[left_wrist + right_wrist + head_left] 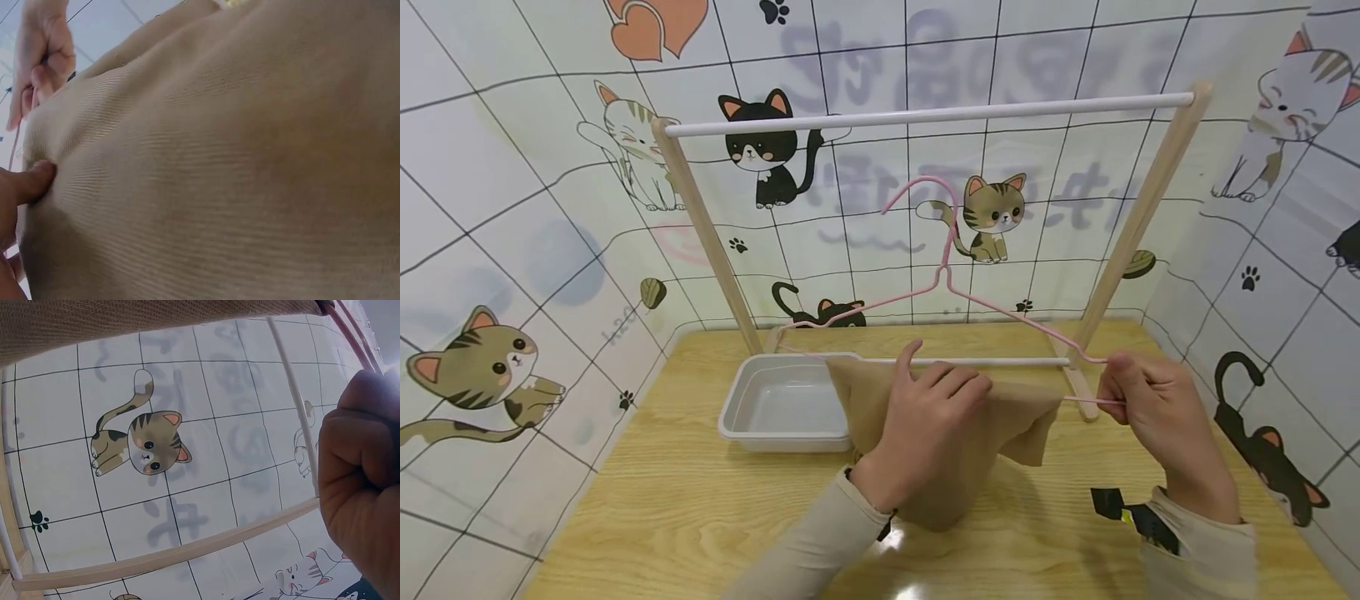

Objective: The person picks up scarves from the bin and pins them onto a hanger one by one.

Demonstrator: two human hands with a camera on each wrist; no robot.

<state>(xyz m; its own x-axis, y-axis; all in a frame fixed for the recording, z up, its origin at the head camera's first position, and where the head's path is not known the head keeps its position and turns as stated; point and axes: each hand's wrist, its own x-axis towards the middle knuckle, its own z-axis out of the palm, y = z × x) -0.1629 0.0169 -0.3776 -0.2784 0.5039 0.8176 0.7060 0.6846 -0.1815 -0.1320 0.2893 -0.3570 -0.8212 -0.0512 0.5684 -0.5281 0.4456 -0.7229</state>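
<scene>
A pink wire hanger [1000, 310] is held up above the table, its hook pointing up and to the left. Tan ribbed cloth [947, 492] hangs over its lower bar, folded down at the right. With the fingers over the fabric's top edge, my left hand [925, 417] grips the cloth near the middle; in the left wrist view one fingertip presses into the cloth [187, 187]. My right hand [1165, 408] grips the hanger's right end, beyond the cloth's edge. Most of the hanger's lower bar is hidden by cloth.
Behind the hanger stands a wooden rack with a white top rail [925, 117] and a white lower rail [1022, 362]. A white plastic basin [752, 442] sits at the left on the wooden table [685, 517]. Cat-patterned walls enclose the back and sides.
</scene>
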